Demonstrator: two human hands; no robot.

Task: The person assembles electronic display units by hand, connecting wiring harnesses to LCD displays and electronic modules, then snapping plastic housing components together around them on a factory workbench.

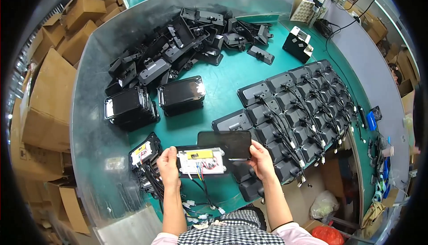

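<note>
My left hand (168, 164) is closed on the left edge of a black panel. Set in that panel is a white module (209, 167) with a yellow part and thin coloured wires; black cables with white plugs (220, 210) hang below. My right hand (262, 158) pinches the right edge of a dark flat rectangular panel (225, 142), which overlaps behind the module panel. A thin metallic strip or rod (239, 159) shows beside the right fingers; I cannot tell what it is.
Rows of black housings with cables (285, 106) cover the right side. Two stacks of glossy black panels (182, 94) stand ahead, before a heap of black plastic brackets (178, 44). More wired modules (145, 152) lie at left. A black-and-white box (298, 44) stands far right. A metal barrier (89, 93) curves round the green table.
</note>
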